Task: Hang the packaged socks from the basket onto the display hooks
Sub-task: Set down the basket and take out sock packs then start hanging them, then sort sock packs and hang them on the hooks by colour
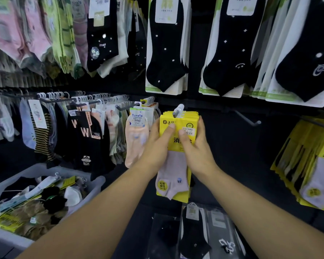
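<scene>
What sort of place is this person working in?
Probably a shop's sock aisle: packaged socks hang in rows on display hooks, the yellow pack bears a barcode sticker, and a basket holds more.

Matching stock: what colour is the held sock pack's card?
Bright yellow sock pack card, clearest in the head view.
</scene>
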A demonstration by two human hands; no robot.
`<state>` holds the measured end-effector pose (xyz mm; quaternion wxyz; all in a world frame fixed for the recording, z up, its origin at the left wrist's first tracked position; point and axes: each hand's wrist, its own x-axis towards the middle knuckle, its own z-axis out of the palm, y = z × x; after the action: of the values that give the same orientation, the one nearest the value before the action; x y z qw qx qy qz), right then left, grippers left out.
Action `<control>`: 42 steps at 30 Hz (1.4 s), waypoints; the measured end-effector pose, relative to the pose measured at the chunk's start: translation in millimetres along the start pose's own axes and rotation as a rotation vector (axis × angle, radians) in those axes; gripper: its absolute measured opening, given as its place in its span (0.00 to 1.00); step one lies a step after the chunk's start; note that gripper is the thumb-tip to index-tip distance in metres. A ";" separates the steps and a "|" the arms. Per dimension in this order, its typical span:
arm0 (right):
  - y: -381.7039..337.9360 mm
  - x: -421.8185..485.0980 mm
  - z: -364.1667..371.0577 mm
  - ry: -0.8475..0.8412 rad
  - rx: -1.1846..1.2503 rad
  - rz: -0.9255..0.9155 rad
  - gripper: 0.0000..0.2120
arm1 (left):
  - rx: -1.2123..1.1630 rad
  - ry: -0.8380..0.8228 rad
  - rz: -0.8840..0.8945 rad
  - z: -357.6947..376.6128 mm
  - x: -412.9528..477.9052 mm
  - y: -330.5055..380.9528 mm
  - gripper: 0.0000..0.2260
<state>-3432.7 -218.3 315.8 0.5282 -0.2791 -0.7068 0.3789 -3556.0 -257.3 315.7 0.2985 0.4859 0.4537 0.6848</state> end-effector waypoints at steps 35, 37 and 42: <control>47.4 -192.0 -47.6 -0.178 -0.332 0.343 0.03 | 0.553 0.009 -0.393 -43.3 -192.5 -83.2 0.07; 55.7 -243.2 -50.2 -0.362 -0.389 0.444 0.06 | 0.681 -0.001 -0.527 -58.8 -247.4 -108.3 0.04; 86.9 -360.1 -49.5 -0.660 -0.562 0.624 0.04 | 0.862 0.055 -0.799 -81.6 -365.6 -150.7 0.19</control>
<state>-3282.7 -444.2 58.6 0.0448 -0.4727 -0.7931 0.3816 -3509.5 -533.2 24.6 0.2973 0.3367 0.8466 0.2853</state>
